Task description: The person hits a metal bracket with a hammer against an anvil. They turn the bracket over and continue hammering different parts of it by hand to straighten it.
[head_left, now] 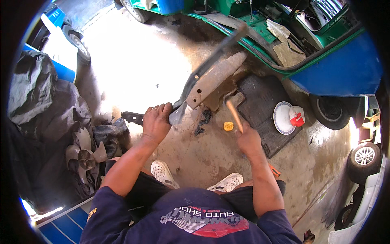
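My left hand [156, 122] grips the near end of a long bent metal panel [211, 75] that runs up and to the right toward the green and blue vehicle [341, 69]. My right hand [248, 140] holds a hammer with a wooden handle [234, 116]; its head, blurred, is close to the panel's lower edge. A small yellow object [228, 126] lies on the concrete floor between my hands. My white shoes [162, 173] show below.
A black rubber mat [260, 103] lies on the floor to the right, with a white plate [281, 118] and a red and white packet [297, 116] on it. A fan blade [85, 152] and dark covers sit at left. Wheels [363, 156] stand at right.
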Tool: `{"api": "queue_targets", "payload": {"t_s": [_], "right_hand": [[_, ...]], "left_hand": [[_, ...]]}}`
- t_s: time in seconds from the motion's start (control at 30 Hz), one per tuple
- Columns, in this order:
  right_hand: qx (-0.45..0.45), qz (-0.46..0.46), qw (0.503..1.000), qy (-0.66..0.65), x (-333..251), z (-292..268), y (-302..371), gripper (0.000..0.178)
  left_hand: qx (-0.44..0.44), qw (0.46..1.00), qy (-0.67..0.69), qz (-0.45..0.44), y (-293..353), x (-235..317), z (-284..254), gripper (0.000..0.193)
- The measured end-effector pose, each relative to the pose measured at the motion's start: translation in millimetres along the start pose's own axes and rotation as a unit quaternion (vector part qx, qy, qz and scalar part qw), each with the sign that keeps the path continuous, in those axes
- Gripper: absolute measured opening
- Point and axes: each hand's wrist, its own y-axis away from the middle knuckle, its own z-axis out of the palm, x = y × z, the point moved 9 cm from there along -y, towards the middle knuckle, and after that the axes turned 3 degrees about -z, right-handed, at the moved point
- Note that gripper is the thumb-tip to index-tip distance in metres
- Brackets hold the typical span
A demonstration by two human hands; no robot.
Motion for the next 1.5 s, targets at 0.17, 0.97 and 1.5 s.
{"api": "queue_targets", "payload": {"t_s": [0.17, 0.97, 1.5], "right_hand": [[-0.17, 0.093, 0.975, 0.105, 37, 48, 9, 0.04], [0.043, -0.226, 0.973, -0.037, -74, -12, 23, 0.032], [0.306, -0.148, 0.94, -0.016, -56, -66, 25, 0.047]], "left_hand": [[-0.047, 0.994, -0.051, 0.085, -13, 14, 9, 0.018], [-0.149, 0.912, -0.256, 0.285, 8, 21, -23, 0.021], [-0.188, 0.953, 0.145, -0.191, 65, -163, -61, 0.019]]}}
